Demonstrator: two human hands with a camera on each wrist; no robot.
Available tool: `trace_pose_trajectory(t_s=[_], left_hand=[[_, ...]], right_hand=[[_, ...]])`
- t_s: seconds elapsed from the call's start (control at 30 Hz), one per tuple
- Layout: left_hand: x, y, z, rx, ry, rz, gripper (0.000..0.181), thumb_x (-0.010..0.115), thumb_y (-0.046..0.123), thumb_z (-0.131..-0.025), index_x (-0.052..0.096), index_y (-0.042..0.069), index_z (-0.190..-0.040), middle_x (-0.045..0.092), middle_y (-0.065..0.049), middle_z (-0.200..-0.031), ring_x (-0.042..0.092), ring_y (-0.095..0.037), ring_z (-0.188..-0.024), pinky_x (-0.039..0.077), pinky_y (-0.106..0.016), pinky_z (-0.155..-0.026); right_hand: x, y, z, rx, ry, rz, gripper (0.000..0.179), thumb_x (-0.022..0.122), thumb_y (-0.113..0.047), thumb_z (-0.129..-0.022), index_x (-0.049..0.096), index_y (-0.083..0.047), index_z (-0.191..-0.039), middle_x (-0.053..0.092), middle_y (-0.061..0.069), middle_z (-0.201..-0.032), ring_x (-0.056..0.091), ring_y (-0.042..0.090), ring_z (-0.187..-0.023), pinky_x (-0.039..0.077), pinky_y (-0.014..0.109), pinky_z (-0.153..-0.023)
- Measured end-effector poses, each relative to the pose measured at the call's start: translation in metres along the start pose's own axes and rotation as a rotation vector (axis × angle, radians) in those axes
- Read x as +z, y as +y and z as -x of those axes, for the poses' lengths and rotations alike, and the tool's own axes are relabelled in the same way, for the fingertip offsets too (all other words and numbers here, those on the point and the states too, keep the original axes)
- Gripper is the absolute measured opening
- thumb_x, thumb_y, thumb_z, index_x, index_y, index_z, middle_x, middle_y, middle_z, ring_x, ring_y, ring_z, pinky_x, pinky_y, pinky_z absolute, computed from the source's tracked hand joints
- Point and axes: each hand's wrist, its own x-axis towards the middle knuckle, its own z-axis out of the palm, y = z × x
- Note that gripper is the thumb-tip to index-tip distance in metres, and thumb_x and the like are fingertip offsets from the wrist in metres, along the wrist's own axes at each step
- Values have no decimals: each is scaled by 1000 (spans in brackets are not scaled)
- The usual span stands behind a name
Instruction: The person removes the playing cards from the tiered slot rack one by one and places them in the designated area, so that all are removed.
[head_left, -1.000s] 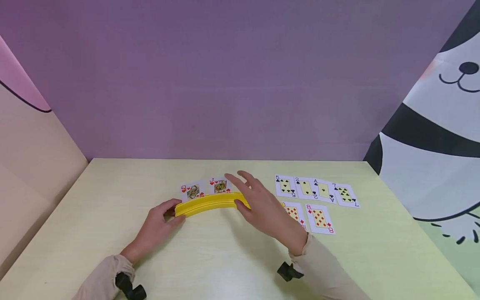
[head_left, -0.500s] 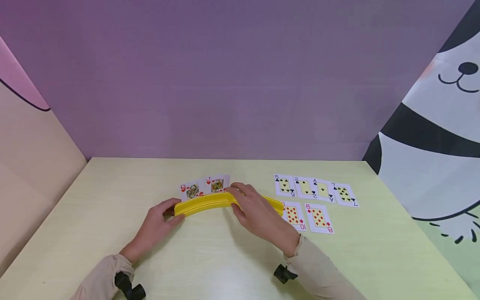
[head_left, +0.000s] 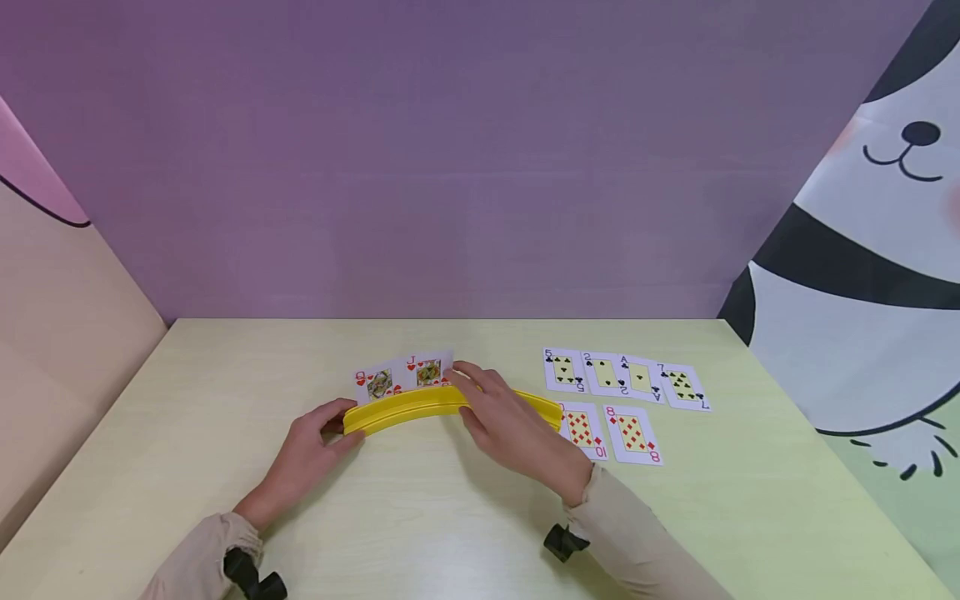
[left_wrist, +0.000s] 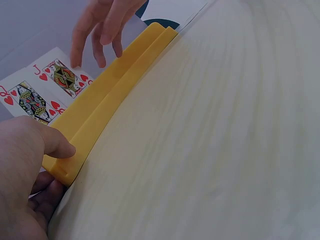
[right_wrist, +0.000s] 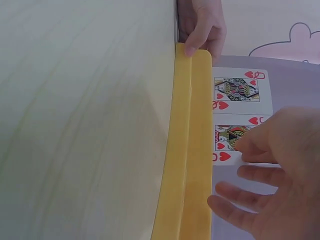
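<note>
My left hand (head_left: 303, 454) pinches the left end of a curved yellow card holder (head_left: 401, 407), thumb on the near side. Standing in the holder are a queen of hearts (head_left: 378, 383) and, to its right, a jack of hearts (head_left: 428, 372). In the left wrist view the jack (left_wrist: 64, 78) slightly overlaps or abuts the queen (left_wrist: 31, 102). Over the middle of the holder is my right hand (head_left: 517, 433), its fingers loosely bent and spread. One fingertip is at the jack's right edge; whether it touches cannot be told. The right hand covers part of the holder.
Right of the holder lie a ten of diamonds (head_left: 581, 429) and an eight of diamonds (head_left: 632, 435). Behind them is a row of black-suit cards (head_left: 602, 373). A purple wall (head_left: 450, 167) backs the pale wooden table (head_left: 412, 533).
The right hand has come down and left, closer to the holder. The jack has shifted left against the queen. The left hand keeps its hold on the card holder's end.
</note>
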Motion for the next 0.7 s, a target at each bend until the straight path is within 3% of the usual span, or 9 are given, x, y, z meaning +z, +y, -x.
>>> trace_pose_trajectory(t_s=[0.3, 0.7], left_hand=[[1, 0, 0, 3, -4, 23, 36, 73, 6, -89, 64, 4, -124, 66, -8, -117, 61, -21, -98, 54, -32, -88], [0, 0, 0, 9, -6, 19, 33, 72, 6, -90, 64, 4, -122, 66, -9, -114, 62, -21, -98, 54, -30, -87]], right_hand=[[-2, -2, 0, -51, 34, -31, 47, 61, -11, -98, 49, -9, -143, 43, 5, -149, 47, 18, -125, 48, 30, -101], [-13, -2, -2, -103, 121, -62, 38, 63, -14, -97, 59, -6, -134, 52, 4, -138, 51, 19, -123, 45, 36, -105]])
